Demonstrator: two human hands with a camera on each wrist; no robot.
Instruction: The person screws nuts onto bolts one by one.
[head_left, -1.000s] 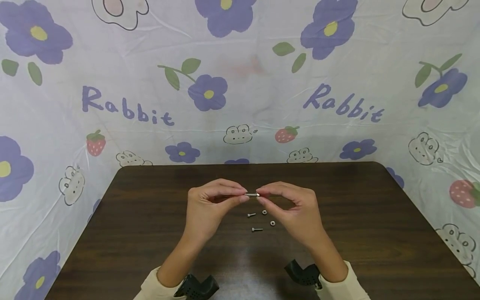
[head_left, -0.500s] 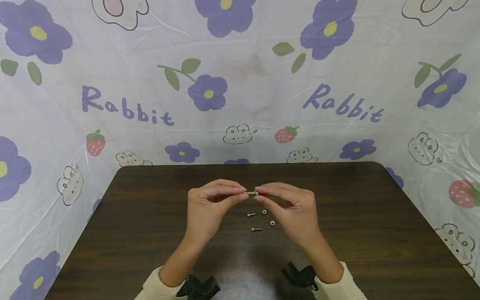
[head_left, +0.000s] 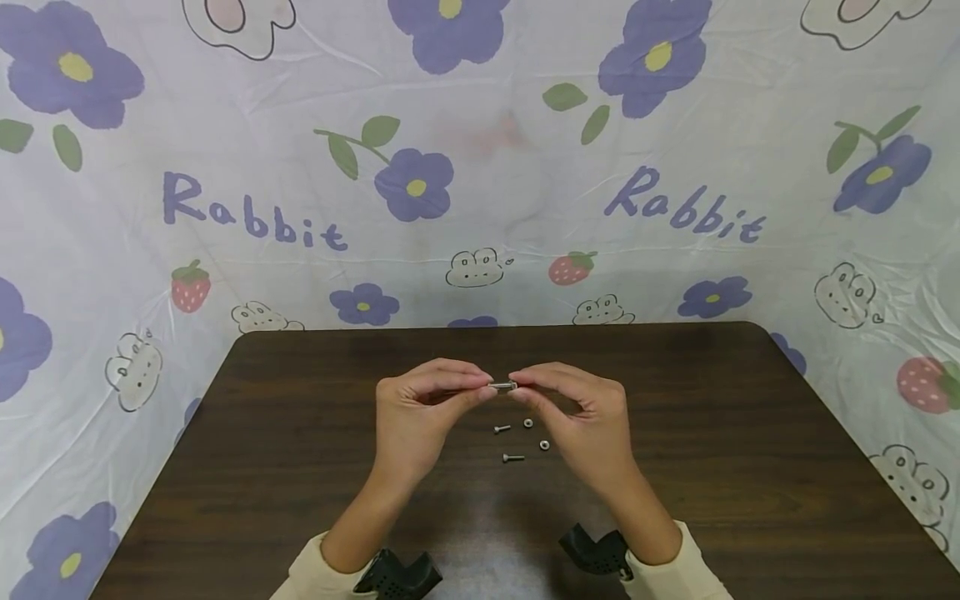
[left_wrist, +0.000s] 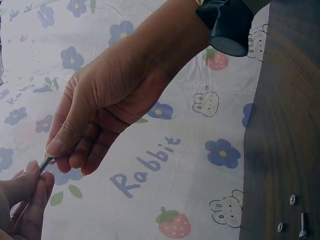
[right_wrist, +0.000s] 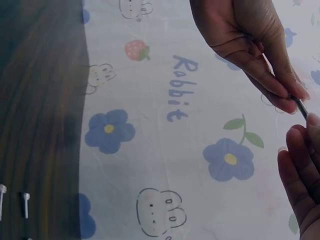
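Observation:
Above the middle of the table, my left hand (head_left: 416,408) pinches a small silver bolt (head_left: 501,386) between thumb and fingers. The bolt lies roughly level, its bare shank showing between the two hands. My right hand (head_left: 585,408) pinches a wider metal piece at the bolt's right end, which looks like a nut (head_left: 514,385) and is mostly covered by fingertips. The left wrist view shows the bolt (left_wrist: 46,164) bridging both hands' fingertips. From the right wrist, the shank (right_wrist: 300,106) appears dark and thin. The bolt's left end is hidden by the left fingers.
On the dark wooden table (head_left: 300,467) below lie two loose bolts, a shorter one (head_left: 502,429) and a nearer one (head_left: 513,457). Two nuts, one farther (head_left: 528,423) and one nearer (head_left: 544,445), lie to their right. A printed cloth (head_left: 480,208) hangs behind.
Over the last second my right hand has shifted slightly left, toward the left hand, and its fingertips have changed a little on the bolt's end. The left hand stays nearly still.

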